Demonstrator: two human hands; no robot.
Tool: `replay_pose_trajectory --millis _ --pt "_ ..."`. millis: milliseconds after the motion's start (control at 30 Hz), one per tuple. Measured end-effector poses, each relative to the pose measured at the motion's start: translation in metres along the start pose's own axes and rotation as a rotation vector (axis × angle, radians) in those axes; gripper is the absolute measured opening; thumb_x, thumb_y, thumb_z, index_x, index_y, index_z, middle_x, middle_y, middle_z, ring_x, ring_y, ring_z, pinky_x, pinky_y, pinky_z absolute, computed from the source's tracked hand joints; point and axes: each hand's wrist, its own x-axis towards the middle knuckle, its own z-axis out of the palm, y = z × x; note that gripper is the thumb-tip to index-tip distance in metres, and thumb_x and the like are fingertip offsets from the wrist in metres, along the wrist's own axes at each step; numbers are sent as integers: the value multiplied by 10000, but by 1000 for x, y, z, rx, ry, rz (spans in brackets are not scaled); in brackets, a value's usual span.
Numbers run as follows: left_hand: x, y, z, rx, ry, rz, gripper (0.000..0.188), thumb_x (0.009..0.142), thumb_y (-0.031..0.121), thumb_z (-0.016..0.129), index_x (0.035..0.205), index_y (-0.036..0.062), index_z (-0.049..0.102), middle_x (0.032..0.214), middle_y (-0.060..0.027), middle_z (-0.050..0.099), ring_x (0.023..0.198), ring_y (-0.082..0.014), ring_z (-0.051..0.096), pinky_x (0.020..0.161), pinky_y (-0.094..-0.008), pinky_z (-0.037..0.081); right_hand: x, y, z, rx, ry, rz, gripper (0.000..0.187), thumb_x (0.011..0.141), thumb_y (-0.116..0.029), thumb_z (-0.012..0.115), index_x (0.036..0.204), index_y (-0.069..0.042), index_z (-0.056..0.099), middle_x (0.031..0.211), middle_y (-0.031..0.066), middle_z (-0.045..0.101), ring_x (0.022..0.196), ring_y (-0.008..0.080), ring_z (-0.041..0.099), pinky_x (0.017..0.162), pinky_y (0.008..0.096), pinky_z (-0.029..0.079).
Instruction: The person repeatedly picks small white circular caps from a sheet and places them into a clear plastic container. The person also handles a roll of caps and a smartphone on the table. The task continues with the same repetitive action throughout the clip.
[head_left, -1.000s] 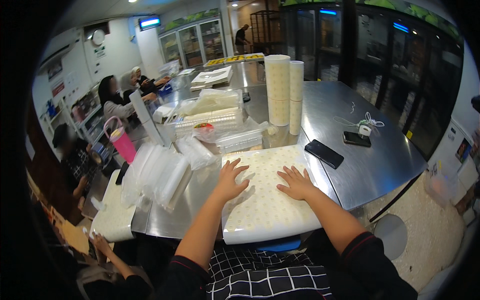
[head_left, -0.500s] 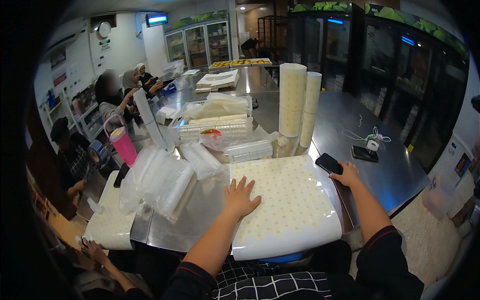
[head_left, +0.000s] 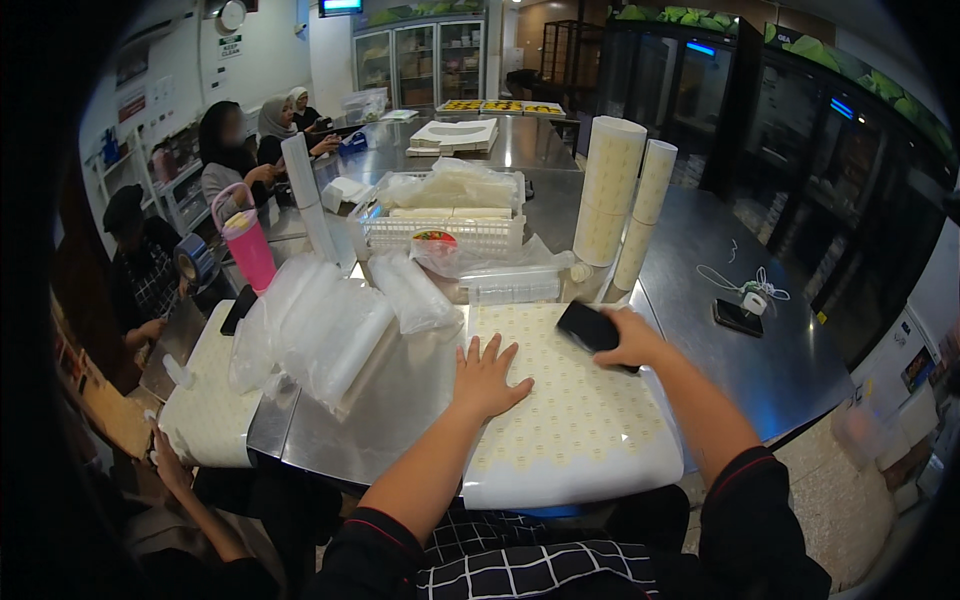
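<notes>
A pale patterned sheet (head_left: 560,430) with a glossy surface lies before me on the steel table, its near end curling down over the edge. My left hand (head_left: 487,382) rests flat on its left side with the fingers spread. Over the sheet's far right part, my right hand (head_left: 632,342) is closed around a flat black phone-shaped object (head_left: 586,325); its exact kind does not show. I cannot tell whether it touches the sheet. Beyond the sheet, a clear plastic container (head_left: 515,288) and plastic-wrapped rolls (head_left: 412,290) lie close by.
Two tall patterned rolls (head_left: 606,190) stand behind the sheet. A white basket (head_left: 440,230) holds packages. Plastic-bagged rolls (head_left: 320,330) and a pink tumbler (head_left: 250,250) are at left. A phone (head_left: 738,317) with a small white roll lies right. Co-workers stand along the left side.
My right hand has brought the black object leftward from the table at the sheet's right edge to over the sheet. My left hand stays flat on the sheet. The view has shifted slightly.
</notes>
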Motion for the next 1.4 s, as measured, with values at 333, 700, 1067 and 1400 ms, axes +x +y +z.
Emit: replay_pose_trajectory --millis 333,700,1067,1400 --pt "-9 -9 -36 -51 -189 177 901 544 571 855 1268 112 580 1326 -145 501 1234 -413 433 1063 -503 348 -30 -28 13 -30 -149 -115 792 616 -418 763 1349 -188 572 1151 160 562 1119 331 525 975 421 407" --pt "-19 -1 -45 3 -195 173 888 481 580 880 1159 82 595 1135 -102 548 1063 -326 508 885 -431 464 -3 -38 10 -151 -287 -60 605 671 -324 723 1249 -176 625 1364 119 499 1300 320 422 1079 384 361" --pt "-3 4 -15 -151 235 101 567 815 485 674 1098 0 590 1155 -171 544 1102 -350 502 932 -476 410 160 -25 67 38 443 -253 368 925 -220 547 1238 -31 588 1364 250 511 1256 396 489 1068 446 375" --pt "-9 5 -2 -100 49 86 698 862 525 596 1337 27 485 1435 -184 408 1380 -388 307 1146 -576 170 181 -15 44 42 -145 -153 515 849 -316 695 1276 -52 579 1156 222 632 1039 340 632 921 410 492"
